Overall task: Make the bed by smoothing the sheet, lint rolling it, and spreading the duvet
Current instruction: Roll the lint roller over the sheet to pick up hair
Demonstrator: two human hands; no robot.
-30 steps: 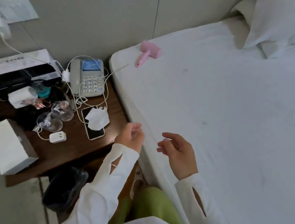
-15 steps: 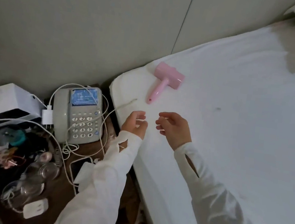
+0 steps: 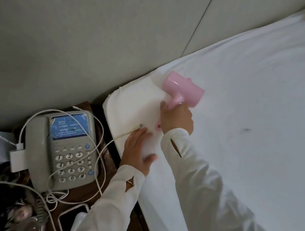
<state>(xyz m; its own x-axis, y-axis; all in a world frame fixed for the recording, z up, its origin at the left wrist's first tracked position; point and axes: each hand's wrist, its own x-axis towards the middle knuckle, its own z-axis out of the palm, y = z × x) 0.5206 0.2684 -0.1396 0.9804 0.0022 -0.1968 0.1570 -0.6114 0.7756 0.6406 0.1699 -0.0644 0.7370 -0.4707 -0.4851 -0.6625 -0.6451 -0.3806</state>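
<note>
The pink lint roller lies on the white sheet at the far left corner of the bed, close to the wall. Its drum points toward the wall side and its handle runs back toward the person. The right hand has its grip clenched round that handle, fingers curled over it, so that only the drum, the neck and the small pink butt end of the handle show on either side of the hand. The left hand lies flat on the sheet just near of the right one, at the bed's left edge — fingers straight and spread, pressing the fabric and grasping nothing. Both arms wear white sleeves with slits at the wrist.

A thin white cable crosses from the bedside bench up onto the corner of the mattress, its tip ending just beside the left fingertips. On the bench, left of the bed, stands a grey desk telephone with a lit blue screen and number keys, a white charger plug beside it, and more looped white cords. Further near and left is a dim clutter of small things — too dark to tell apart. A small dark mark shows on the sheet to the right of the hands.
</note>
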